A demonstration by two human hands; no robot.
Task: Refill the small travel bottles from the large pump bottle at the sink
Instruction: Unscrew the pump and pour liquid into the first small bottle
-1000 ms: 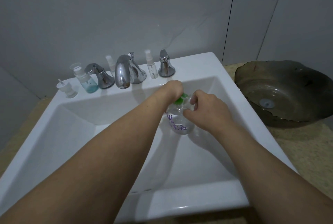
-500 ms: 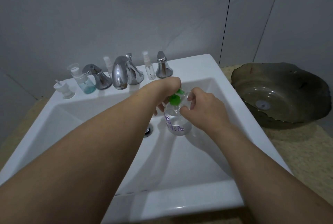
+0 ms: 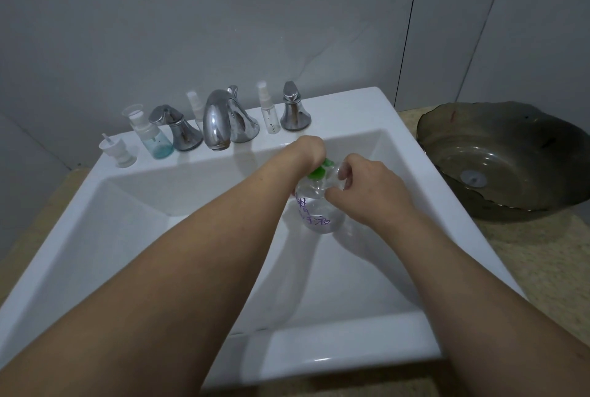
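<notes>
1. The large pump bottle [image 3: 317,211], clear with purple writing, is held over the basin of the white sink [image 3: 415,154].
2. Its green pump head [image 3: 317,171] is gripped by the left hand [image 3: 308,149].
3. Its shoulder is grasped by the right hand [image 3: 367,186].
4. 2 small spray bottles [image 3: 267,109] stand beside the faucet [image 3: 220,122].

Bathroom, domestic by the look of it. White rectangular ceramic sink [image 3: 412,160] set in a speckled beige counter [image 3: 539,269], chrome faucet [image 3: 220,122] with two chrome handles along the sink's back edge. Small toiletry bottles stand between the fittings: a clear spray bottle [image 3: 267,109] and a pump bottle with blue liquid [image 3: 153,138]. Grey tiled wall [image 3: 255,20] behind. Dark glass vessel basin [image 3: 498,157] with its own drain at the counter's right edge.
</notes>
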